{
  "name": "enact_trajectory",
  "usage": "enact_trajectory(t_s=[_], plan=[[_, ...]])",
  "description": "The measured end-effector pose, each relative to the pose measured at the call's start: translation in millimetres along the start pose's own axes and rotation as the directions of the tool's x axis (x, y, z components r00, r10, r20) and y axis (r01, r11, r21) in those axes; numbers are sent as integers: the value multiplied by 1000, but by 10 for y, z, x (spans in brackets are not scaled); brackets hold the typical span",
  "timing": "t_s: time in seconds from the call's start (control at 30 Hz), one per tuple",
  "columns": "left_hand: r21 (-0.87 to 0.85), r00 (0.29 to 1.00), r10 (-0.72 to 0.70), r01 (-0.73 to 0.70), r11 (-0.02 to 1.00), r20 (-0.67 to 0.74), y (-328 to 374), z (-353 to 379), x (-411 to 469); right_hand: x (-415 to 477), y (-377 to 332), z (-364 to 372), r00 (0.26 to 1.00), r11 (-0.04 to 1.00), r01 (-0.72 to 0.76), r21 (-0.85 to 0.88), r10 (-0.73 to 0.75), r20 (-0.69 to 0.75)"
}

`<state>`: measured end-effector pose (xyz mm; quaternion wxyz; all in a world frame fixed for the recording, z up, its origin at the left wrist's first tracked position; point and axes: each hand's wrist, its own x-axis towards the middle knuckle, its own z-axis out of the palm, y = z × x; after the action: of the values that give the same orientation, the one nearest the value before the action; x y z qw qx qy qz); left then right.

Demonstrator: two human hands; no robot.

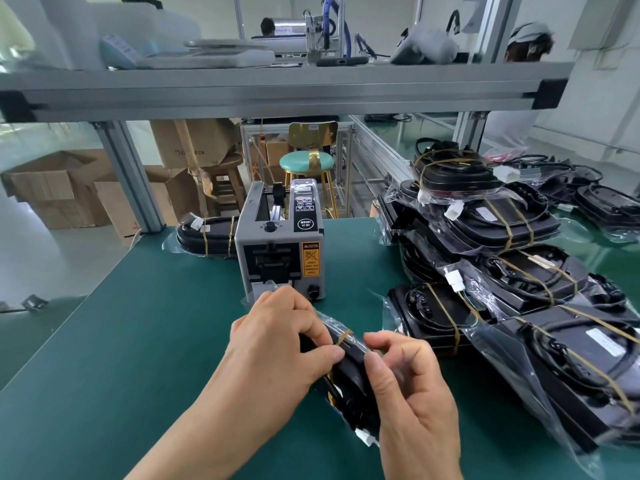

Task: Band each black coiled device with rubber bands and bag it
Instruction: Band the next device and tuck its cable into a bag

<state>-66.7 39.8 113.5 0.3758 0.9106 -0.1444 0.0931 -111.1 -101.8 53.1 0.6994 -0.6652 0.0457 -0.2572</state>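
My left hand (284, 344) is curled over the top end of the black coiled device (349, 372), thumb and fingers closed on it, and I hold it up on edge just above the green table (138, 341), between my two hands. A tan rubber band (343, 337) crosses the device right beside my left thumb. The device sits inside a clear bag (329, 320), whose crinkled film shows just past my left fingertips. My right hand (412, 393) is close against the device's other side, with thumb and forefinger bent and pinching the film of the bag there; the other fingers are loosely curled behind them. A small white connector (365, 438) pokes out at the device's lower end, below my right thumb and near my wrist. Straight beyond my left hand, nearly touching the knuckles in this view, stands a grey tape dispenser (280, 247) with a yellow caution label on its front. Farther off behind it and to the left of my left hand lies a single bagged device (204, 233) with bands round it. To the right of my right hand, a pile of bagged devices (512, 271) is heaped on the table, each black, banded and in clear plastic, some with white connectors showing. Well beyond the table's far edge stand a green-topped stool (306, 162) and some cardboard boxes (69, 188), and an aluminium shelf (277, 88) runs overhead.
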Motion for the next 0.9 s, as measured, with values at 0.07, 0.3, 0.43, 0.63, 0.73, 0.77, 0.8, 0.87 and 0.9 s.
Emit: enact_trajectory(t_s=[0.07,0.3,0.43,0.63,0.73,0.77,0.8,0.87,0.9], plan=[[74,999,27,-25,997,-25,27,15,-6,-25,-4,23,1000,1000,-5,-2,5,-17],[161,982,-29,59,985,-186,33,100,-18,-16,34,112,998,1000,-10,5,11,-61],[166,989,10,15,986,-147,-20,79,-40,91,-9,66,996,996,-85,-18,85,-14],[209,982,159,-135,969,-104,-118,78,8,340,-144,11,970,941,89,-328,-7,244],[211,968,230,-205,956,-98,-165,100,43,382,-142,42,974,925,124,-360,-45,221],[176,965,249,-231,957,-84,-199,106,63,377,-112,41,979,916,143,-375,-75,190],[98,967,243,-235,967,-72,-233,110,98,365,-84,40,983,910,153,-386,-101,152],[-140,988,112,-126,982,-106,-328,98,213,334,-31,30,989,907,149,-393,-127,81],[-251,986,-23,-20,968,-166,-399,91,312,322,-1,21,990,909,142,-391,-133,49]])
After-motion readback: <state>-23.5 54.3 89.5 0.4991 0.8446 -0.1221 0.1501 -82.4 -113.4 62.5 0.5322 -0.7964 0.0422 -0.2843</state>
